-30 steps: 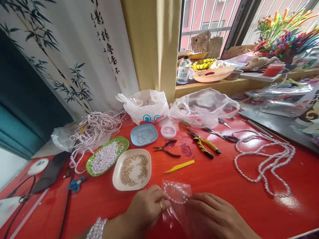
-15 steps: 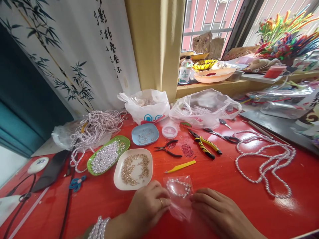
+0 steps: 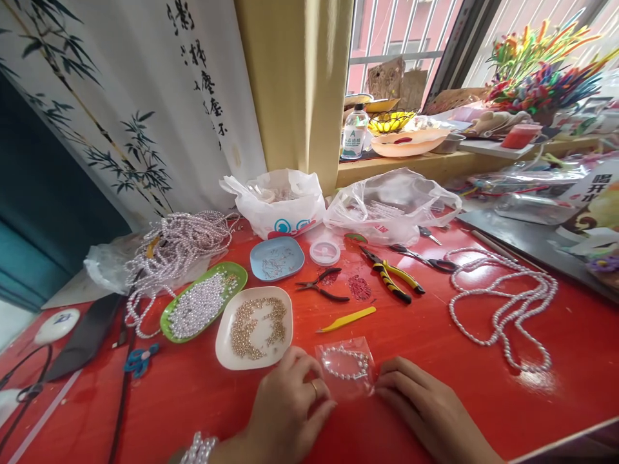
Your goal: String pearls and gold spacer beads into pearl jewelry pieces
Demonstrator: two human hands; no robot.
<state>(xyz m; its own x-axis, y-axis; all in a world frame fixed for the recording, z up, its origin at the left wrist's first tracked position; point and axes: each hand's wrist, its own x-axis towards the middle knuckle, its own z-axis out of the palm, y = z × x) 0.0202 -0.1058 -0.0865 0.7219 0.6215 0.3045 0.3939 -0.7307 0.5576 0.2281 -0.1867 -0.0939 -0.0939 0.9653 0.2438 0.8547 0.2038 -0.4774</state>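
A small clear plastic bag (image 3: pixel 349 388) lies flat on the red table, with a pearl bead bracelet (image 3: pixel 333 372) inside it. To the left of the bag is my left hand (image 3: pixel 293 406), its fingers curled and apart, holding nothing that shows. My right hand (image 3: pixel 420 399) rests at the bag's right edge with fingers stretched out and nothing gripped. Just beyond the bag lie yellow tweezers (image 3: pixel 347 319). A cream dish (image 3: pixel 220 351) of gold beads sits beside my left hand.
Pliers (image 3: pixel 387 277), small black pliers (image 3: pixel 324 283) and scissors (image 3: pixel 420 258) lie farther back. A green dish (image 3: pixel 167 322), a blue dish (image 3: pixel 256 258) and bead strands (image 3: pixel 503 296) stand around. White bags (image 3: pixel 285 209) line the back.
The bag's near part now lies flatter and my left hand's fingers have come off it. My right hand has shifted slightly. The whole view has moved a little.
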